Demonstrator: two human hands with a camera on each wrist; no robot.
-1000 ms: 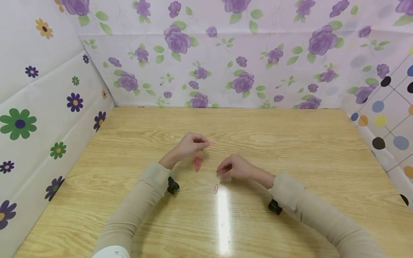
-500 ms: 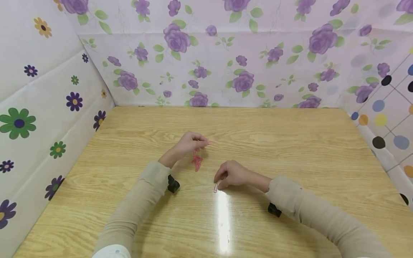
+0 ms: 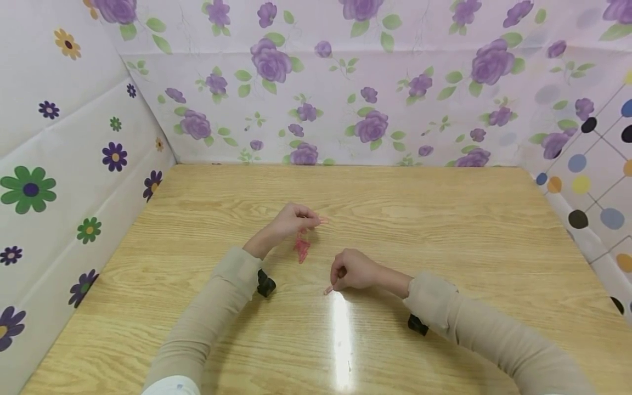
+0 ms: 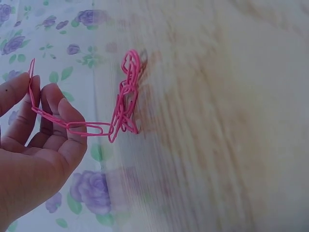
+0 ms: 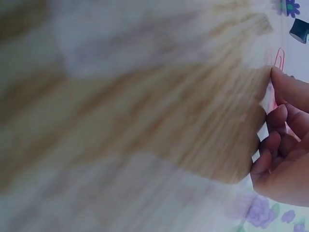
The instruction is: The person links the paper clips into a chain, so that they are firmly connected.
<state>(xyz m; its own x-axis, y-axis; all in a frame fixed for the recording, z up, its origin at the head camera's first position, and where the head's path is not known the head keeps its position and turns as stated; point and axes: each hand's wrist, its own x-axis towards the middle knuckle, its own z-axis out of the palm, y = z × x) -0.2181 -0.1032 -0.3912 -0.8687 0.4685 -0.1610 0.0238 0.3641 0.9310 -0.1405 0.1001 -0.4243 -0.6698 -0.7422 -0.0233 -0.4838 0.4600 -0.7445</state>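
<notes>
My left hand [image 3: 292, 220] pinches the end paper clip of a pink paper clip chain [image 4: 126, 104] between thumb and forefinger. From those fingertips the chain runs past the other fingers, and its far part lies bunched on the table, as the left wrist view shows. Nearer the front, my right hand [image 3: 356, 269] pinches a single pink paper clip [image 3: 328, 290] at the table surface. In the right wrist view one looped end of this paper clip [image 5: 280, 58] sticks out beyond the thumb and finger; the rest is hidden by them.
The wooden table [image 3: 434, 208] reaches back to a flowered cloth wall [image 3: 336, 99]. Patterned side walls stand at left [image 3: 74, 142] and right [image 3: 602, 192]. A black wrist camera [image 3: 265, 283] sits under the left cuff and another [image 3: 417, 325] under the right.
My right hand has come down and towards me to the loose paper clip and taken hold of it, turning it aslant. The left hand stays nearly still with the chain.
</notes>
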